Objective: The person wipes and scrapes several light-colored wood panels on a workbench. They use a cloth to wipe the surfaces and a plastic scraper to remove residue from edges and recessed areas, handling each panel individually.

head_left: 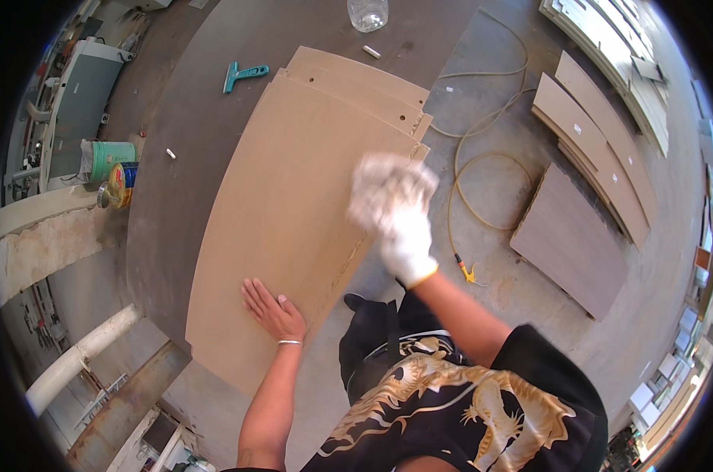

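A tan wooden board (pixel 293 181) lies on the dark tabletop, with more boards of the same kind stacked under it and showing at the far end. My bare left hand (pixel 275 311) rests flat on its near part, fingers stretched out, a bracelet at the wrist. Over the board's right edge, my right hand (pixel 406 236) wears a white glove and is closed round a bunched, light-coloured rag (pixel 388 187). Hand and rag are smeared by motion, and whether the rag touches the board I cannot tell.
A teal scraper (pixel 242 75), a white stick (pixel 371 52) and a clear jar (pixel 368 14) sit on the dark table (pixel 175 141). Right of it, a hose with a yellow air gun (pixel 469 272) lies on the floor near a dark panel (pixel 572 240) and tan boards (pixel 588 141).
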{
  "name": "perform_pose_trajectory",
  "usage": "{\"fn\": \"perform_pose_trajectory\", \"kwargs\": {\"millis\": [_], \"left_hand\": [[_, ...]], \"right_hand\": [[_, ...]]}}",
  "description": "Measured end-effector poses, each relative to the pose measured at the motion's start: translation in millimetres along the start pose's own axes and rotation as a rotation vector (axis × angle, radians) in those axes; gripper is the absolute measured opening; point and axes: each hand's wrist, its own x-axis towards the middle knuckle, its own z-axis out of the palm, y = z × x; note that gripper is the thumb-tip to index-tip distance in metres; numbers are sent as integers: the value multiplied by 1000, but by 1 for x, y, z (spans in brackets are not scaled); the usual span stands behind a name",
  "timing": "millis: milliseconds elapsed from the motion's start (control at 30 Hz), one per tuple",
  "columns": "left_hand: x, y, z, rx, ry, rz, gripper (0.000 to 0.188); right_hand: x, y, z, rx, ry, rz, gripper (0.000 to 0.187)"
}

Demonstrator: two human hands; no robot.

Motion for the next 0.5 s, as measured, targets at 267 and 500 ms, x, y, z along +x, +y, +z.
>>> {"fn": "perform_pose_trajectory", "kwargs": {"millis": [267,500], "left_hand": [[1,0,2,31,13,8,74],[0,-3,7,53,14,-5,75]], "right_hand": [[11,30,9,61,60,71,45],[39,90,2,68,159,200,28]]}}
